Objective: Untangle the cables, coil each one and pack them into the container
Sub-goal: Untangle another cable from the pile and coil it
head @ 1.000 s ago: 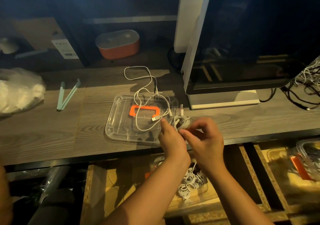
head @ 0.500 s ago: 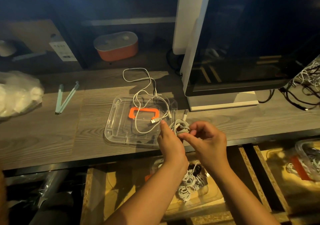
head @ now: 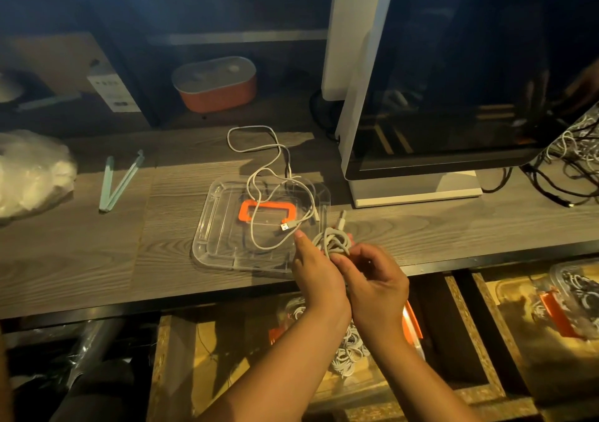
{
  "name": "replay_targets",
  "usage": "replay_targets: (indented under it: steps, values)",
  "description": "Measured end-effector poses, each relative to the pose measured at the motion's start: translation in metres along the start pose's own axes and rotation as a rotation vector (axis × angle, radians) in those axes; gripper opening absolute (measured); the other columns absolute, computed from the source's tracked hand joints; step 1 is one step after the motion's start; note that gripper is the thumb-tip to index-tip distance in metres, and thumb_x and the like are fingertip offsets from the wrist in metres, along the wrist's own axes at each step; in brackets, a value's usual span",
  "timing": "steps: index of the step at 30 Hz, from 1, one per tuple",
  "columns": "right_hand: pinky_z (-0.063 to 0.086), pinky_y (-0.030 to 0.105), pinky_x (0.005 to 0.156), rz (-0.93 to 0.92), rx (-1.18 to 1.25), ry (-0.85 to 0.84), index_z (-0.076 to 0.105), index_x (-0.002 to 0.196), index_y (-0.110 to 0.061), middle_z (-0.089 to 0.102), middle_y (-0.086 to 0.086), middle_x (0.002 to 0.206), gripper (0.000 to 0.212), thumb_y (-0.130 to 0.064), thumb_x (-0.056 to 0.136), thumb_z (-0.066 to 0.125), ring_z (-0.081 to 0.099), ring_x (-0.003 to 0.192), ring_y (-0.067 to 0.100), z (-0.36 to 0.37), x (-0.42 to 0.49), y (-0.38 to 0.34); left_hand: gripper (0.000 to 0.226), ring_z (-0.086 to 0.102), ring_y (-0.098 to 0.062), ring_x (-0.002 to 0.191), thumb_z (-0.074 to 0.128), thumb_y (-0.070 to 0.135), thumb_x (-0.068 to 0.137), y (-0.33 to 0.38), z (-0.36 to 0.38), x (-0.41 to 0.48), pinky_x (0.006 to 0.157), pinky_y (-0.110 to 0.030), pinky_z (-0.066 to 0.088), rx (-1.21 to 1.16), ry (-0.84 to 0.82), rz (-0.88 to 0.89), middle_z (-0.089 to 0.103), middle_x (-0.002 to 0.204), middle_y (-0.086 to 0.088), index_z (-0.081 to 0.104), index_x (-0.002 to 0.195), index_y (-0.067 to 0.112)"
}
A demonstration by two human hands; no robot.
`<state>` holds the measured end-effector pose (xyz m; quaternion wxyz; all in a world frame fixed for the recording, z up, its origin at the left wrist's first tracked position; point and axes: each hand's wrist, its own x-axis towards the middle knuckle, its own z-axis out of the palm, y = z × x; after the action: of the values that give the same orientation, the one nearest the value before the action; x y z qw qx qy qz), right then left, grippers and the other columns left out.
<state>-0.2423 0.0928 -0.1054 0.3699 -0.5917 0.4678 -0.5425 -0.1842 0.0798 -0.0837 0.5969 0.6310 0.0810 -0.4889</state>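
White cable coil (head: pixel 334 243) now drawn slightly toward 6 o'clock, at near edge of surface (head: pixel 97 259). Left hand (head: pixel 319 269) and right hand (head: pixel 376 282) both pinch coil; wrapping looks nearly finished. Second cable (head: pixel 285 226) at 10 o'clock lies loose across clear lid (head: pixel 201 246), not yet coiled.

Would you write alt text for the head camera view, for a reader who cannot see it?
A person's left hand and right hand hold a coiled white cable above the front edge of a grey wood-grain desk. Beside it, a loose white USB cable trails across a clear rectangular plastic container, left of a dark monitor.
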Motion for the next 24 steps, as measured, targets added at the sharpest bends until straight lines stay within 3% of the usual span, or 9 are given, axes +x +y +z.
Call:
replay_targets:
  steps: [3,7,10,12,13,15,18,21,24]
  values:
    - [0.045,0.011,0.065,-0.159,-0.154,-0.030,0.064,0.084,-0.022,0.056,-0.009,0.082,0.009,-0.027,0.077,0.067,0.053,0.076,0.003,-0.001,0.006,0.004,0.056,0.061,-0.025,0.100,0.034,0.055,0.094,0.005,0.000,-0.001,0.083,-0.033,0.048,0.003,0.010,0.021,0.062,0.111,-0.011,0.055,0.119,0.010]
    - [0.042,0.010,0.064,-0.389,-0.351,-0.077,0.068,0.075,-0.004,0.062,0.001,0.074,0.015,-0.018,0.080,0.068,0.053,0.072,0.004,-0.005,0.009,0.008,0.048,0.059,-0.024,0.100,0.035,0.051,0.096,0.007,-0.002,-0.003,0.086,-0.034,0.046,-0.009,0.017,0.013,0.061,0.111,-0.010,0.054,0.115,0.011]
    - [0.045,0.018,0.058,-0.524,-0.390,-0.154,0.069,0.072,-0.001,0.065,0.007,0.071,0.016,-0.014,0.080,0.067,0.057,0.066,0.010,-0.008,0.008,0.010,0.039,0.059,-0.027,0.101,0.038,0.048,0.096,0.001,-0.005,0.004,0.093,-0.040,0.047,-0.015,0.041,0.026,0.061,0.113,-0.013,0.055,0.103,0.014]
    - [0.046,0.017,0.058,-0.516,-0.371,-0.262,0.070,0.073,-0.004,0.065,0.004,0.071,0.015,-0.017,0.079,0.068,0.058,0.066,0.009,-0.013,0.009,0.012,0.036,0.058,-0.028,0.105,0.038,0.050,0.095,-0.005,-0.011,0.006,0.098,-0.046,0.044,0.015,0.059,0.035,0.060,0.114,-0.012,0.053,0.096,0.018]
    - [0.047,0.014,0.060,-0.430,-0.313,-0.320,0.070,0.074,-0.007,0.066,0.000,0.072,0.014,-0.020,0.077,0.069,0.058,0.067,0.005,-0.017,0.011,0.012,0.036,0.056,-0.027,0.106,0.037,0.051,0.095,-0.007,-0.014,0.006,0.098,-0.046,0.044,0.042,0.050,0.049,0.059,0.112,-0.010,0.052,0.098,0.019]
    - [0.050,0.013,0.064,-0.038,-0.069,-0.372,0.069,0.078,-0.015,0.067,-0.007,0.074,0.011,-0.025,0.073,0.072,0.063,0.071,0.005,-0.028,0.011,0.003,0.040,0.057,-0.020,0.097,0.035,0.050,0.096,-0.008,-0.025,0.005,0.089,-0.037,0.047,0.143,0.000,0.160,0.059,0.101,-0.005,0.053,0.101,0.015]
    - [0.056,0.024,0.059,0.528,0.298,-0.307,0.063,0.099,-0.012,0.068,-0.003,0.079,0.032,-0.018,0.069,0.071,0.066,0.069,0.013,-0.045,0.005,0.004,0.041,0.050,-0.006,0.068,0.030,0.046,0.097,-0.010,-0.045,0.010,0.061,-0.019,0.038,0.474,-0.203,0.396,0.053,0.071,0.004,0.052,0.074,0.019]
    - [0.054,0.025,0.055,0.675,0.252,-0.356,0.056,0.111,-0.010,0.065,0.000,0.071,0.036,-0.004,0.077,0.068,0.062,0.063,0.013,-0.050,-0.017,0.018,0.036,0.050,-0.001,0.074,0.030,0.042,0.098,-0.026,-0.062,0.023,0.070,-0.022,0.037,0.795,-0.424,0.451,0.053,0.077,0.011,0.057,0.081,0.026]
    - [0.052,0.024,0.056,0.802,0.200,-0.278,0.054,0.111,-0.009,0.062,0.008,0.070,0.035,0.002,0.081,0.067,0.059,0.060,0.015,-0.050,-0.036,0.040,0.029,0.050,-0.007,0.077,0.034,0.033,0.100,-0.049,-0.074,0.038,0.070,-0.022,0.033,1.035,-0.470,0.509,0.051,0.076,0.011,0.055,0.084,0.022]
